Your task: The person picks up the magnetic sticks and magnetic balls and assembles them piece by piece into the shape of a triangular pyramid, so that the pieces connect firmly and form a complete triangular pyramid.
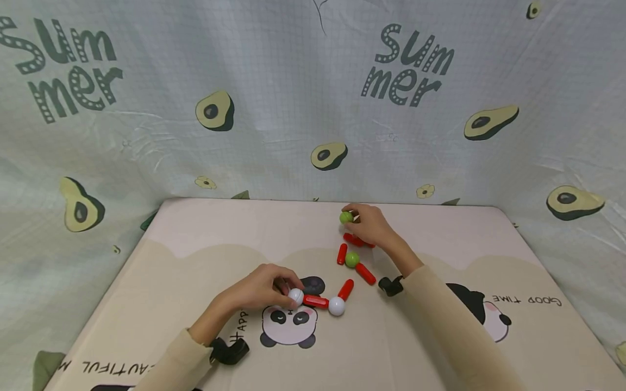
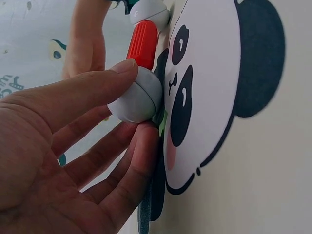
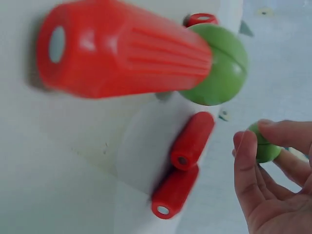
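My left hand (image 1: 269, 285) pinches a white ball (image 2: 139, 97) between thumb and fingers, low over the panda print. From that ball a red rod (image 1: 315, 301) leads to a second white ball (image 1: 336, 306), which touches another red rod (image 1: 345, 290). Farther back, my right hand (image 1: 370, 222) holds a green ball (image 3: 265, 146) in its fingertips. Between the hands lies a second green ball (image 1: 352, 259), with one red rod (image 1: 365, 273) touching it and another red rod (image 1: 342, 253) beside it.
Two loose red rods (image 3: 192, 141) lie side by side under the right hand, partly hidden in the head view. Their ends show silvery discs. A printed cloth (image 1: 195, 320) covers the table, and a patterned curtain (image 1: 274, 108) hangs behind its far edge.
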`<state>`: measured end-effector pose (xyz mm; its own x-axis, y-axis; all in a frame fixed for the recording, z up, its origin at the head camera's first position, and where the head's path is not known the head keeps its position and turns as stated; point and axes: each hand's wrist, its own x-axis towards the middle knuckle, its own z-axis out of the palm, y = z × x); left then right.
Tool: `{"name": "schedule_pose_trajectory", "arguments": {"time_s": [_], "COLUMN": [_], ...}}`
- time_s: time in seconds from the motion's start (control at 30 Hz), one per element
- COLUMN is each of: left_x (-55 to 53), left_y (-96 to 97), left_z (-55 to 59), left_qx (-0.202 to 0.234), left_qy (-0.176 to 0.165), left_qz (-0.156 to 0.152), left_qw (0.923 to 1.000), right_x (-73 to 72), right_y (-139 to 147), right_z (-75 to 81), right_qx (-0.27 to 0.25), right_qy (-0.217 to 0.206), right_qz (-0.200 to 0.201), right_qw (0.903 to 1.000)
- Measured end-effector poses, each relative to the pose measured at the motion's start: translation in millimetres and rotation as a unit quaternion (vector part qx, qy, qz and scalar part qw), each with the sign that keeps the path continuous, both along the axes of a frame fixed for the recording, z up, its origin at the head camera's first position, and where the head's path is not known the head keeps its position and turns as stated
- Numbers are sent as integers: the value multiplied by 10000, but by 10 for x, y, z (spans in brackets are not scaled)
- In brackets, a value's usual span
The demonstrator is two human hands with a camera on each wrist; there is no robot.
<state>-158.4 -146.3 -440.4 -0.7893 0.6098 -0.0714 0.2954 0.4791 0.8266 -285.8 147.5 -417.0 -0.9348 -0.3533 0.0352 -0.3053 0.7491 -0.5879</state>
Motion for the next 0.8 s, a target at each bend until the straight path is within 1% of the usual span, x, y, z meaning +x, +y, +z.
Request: {"name": "schedule_pose_trajectory", "arguments": {"time_s": [0.13, 0.27, 0.5, 0.63, 0.73, 0.8], "left_x": [-8, -13, -6, -9, -11, -12], "left_y": [-11, -22, -17, -16, -14, -11], "left_z": [-5, -11, 3, 4, 1, 0], "left_qx": [12, 20, 46, 2, -15, -23], "left_qy": [-16, -49, -128, -141, -144, -144], "left_qz": [-38, -55, -103, -108, -116, -119], "left_qw": [10000, 10000, 9999, 9998, 9998, 9998], "right_x": [153, 356, 722, 858, 912, 929], "right_y": [52, 127, 277, 329, 350, 358], "right_z": [89, 175, 258, 254, 200, 152], "right_qx": [-170, -266, -221, -148, -25, 79], "right_qy": [228, 370, 179, -60, -182, -184], "right_qz": [263, 511, 1068, 1405, 1580, 1658], "right_qw": [9992, 9977, 9939, 9900, 9873, 9860]}}
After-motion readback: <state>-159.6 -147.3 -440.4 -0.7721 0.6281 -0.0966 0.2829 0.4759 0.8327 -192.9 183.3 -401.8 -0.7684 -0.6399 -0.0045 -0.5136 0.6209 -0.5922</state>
